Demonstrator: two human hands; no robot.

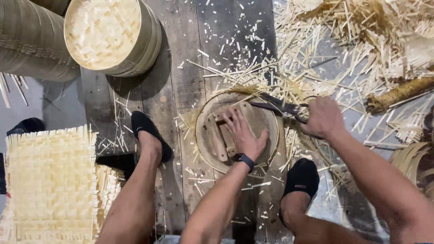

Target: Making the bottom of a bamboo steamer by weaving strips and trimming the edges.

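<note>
Pressing flat, fingers spread, the left hand (242, 133) holds down a round wooden form (235, 131) with raised slats, lying on the dark plank floor (181, 68) between two black-shod feet. The right hand (322, 117) is closed around the handles of dark shears (278, 106), whose blades reach the form's upper rim. Bamboo offcuts (316, 58) litter the floor beyond; a woven mat stack (49, 180) sits left, a round steamer basket (110, 36) above.
</note>
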